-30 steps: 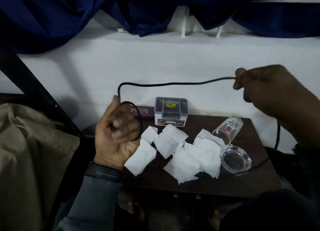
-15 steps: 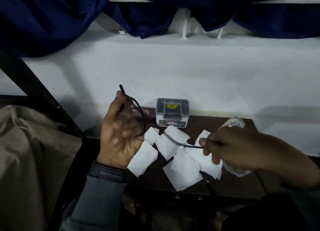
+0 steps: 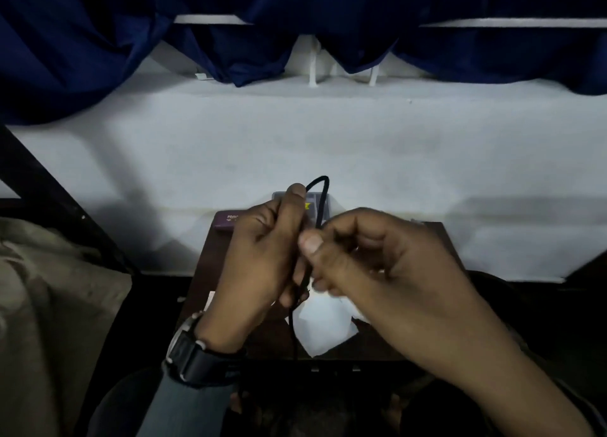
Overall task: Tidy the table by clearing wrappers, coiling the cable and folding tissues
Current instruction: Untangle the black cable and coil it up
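Cable (image 3: pixel 322 203): one, held by two hands (image 3: pixel 259 266) (image 3: pixel 377 272), over one tissue (image 3: pixel 323 325).

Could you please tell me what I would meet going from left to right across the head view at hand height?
beige cloth → left hand → black cable, its raised loop → right hand. The purple case and grey box overlap the hands, so I left them out.

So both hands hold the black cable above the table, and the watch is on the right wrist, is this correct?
Not fully. The watch sits on the left wrist, not the right; the head view shows it. The rest stands: the left hand and the right hand both hold the black cable above the table.
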The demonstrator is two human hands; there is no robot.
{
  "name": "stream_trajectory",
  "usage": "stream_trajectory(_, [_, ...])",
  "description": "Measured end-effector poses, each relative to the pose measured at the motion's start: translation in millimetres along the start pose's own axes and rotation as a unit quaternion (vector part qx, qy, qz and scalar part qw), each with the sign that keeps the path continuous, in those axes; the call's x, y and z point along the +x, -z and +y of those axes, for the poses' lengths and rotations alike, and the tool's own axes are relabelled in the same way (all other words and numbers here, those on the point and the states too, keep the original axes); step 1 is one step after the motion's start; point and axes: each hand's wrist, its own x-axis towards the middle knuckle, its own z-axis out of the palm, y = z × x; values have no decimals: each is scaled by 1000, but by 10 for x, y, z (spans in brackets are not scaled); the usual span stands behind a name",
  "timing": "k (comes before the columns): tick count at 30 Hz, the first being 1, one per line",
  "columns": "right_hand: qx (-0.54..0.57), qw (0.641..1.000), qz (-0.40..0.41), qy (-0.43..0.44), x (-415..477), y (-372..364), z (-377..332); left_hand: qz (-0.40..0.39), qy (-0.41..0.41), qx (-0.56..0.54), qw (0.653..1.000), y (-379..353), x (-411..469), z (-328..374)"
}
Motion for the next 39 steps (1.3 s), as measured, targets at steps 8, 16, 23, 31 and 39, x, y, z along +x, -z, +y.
stream_trajectory(8, [148, 978, 133, -66, 192, 367, -73, -213, 126, -238, 939, 156, -16, 144])
stream_trajectory(16, [-249, 953, -147, -95, 190, 120, 352, -86, 23, -361, 928, 160, 113, -104])
stream_trajectory(23, [-301, 941, -140, -67, 150, 224, 283, -64, 33, -141, 987, 149, 169, -476])
stream_trajectory(31, [-163, 984, 71, 13, 584, 401, 251, -192, 75, -136, 969, 111, 48, -264])
stream_trajectory(39, [-296, 933, -197, -48, 291, 11, 514, -207, 29, -449, 869, 341, 169, -331])
